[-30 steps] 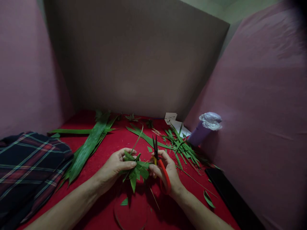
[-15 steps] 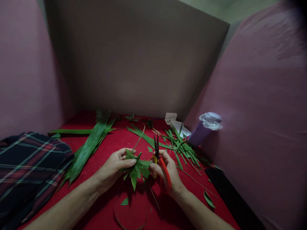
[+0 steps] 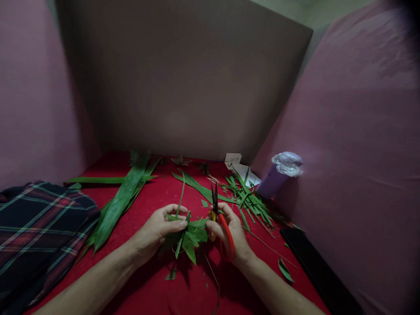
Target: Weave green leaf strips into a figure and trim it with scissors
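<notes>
Between my hands is a star-like piece folded from green leaf strips [image 3: 190, 240], its points spread downward. My left hand [image 3: 166, 225] pinches it near the top, thumb in front and fingers behind. A thin strip sticks up from it past my fingertips. In my right hand [image 3: 229, 229] are scissors with orange-red and yellow handles [image 3: 227, 238], dark blades pointing up and slightly parted. The right thumb and fingertips also come up against the right side of the leaf piece; whether they grip it I cannot tell.
Long green leaves [image 3: 123, 199] lie at the left by a plaid cloth [image 3: 42, 236]. Cut strips [image 3: 251, 201] are heaped at the right, near white paper [image 3: 247, 175] and a purple container with clear plastic on top [image 3: 274, 181]. A black flat object [image 3: 315, 267] lies along the right edge.
The leaf piece has turned slightly in my left hand, and its points now hang further right. The upright strip has swung left and stands steeper. The scissors have hardly moved.
</notes>
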Motion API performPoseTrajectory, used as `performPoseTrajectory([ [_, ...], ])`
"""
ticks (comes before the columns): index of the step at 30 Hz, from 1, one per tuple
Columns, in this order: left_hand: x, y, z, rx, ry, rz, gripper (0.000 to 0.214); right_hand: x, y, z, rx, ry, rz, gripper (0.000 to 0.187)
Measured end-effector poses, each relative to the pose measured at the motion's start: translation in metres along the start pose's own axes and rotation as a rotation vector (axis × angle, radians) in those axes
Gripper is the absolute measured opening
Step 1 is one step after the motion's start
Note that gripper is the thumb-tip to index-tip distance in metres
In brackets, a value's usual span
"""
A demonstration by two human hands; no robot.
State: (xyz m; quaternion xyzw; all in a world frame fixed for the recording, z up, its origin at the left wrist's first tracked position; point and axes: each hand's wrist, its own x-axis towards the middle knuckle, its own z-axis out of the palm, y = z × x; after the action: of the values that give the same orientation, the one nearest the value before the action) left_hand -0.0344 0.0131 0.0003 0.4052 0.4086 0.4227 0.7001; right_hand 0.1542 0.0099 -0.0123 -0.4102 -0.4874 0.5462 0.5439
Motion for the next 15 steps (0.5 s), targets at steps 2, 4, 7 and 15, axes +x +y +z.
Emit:
performPoseTrajectory([
  [2, -0.0006, -0.0006, 0.0005, 0.014, 0.022, -0.003, 0.034, 0.0003, -0.0011, -0.0002, -0.002, 0.003, -0.001, 0.032],
  [4, -0.0009, -0.0008, 0.0012, 0.027, 0.038, -0.012, 0.035, 0.0001, -0.0022, 0.0000, -0.002, 0.005, 0.005, 0.032],
  [7, -0.0003, -0.0006, 0.0018, 0.034, 0.033, -0.024, 0.035, -0.0007, -0.0028, 0.0005, 0.005, 0.007, 0.002, 0.031],
  [15, 0.0017, -0.0006, 0.0025, 0.044, -0.002, -0.025, 0.035, -0.0002, -0.0036, -0.0002, -0.019, -0.002, -0.014, 0.031],
])
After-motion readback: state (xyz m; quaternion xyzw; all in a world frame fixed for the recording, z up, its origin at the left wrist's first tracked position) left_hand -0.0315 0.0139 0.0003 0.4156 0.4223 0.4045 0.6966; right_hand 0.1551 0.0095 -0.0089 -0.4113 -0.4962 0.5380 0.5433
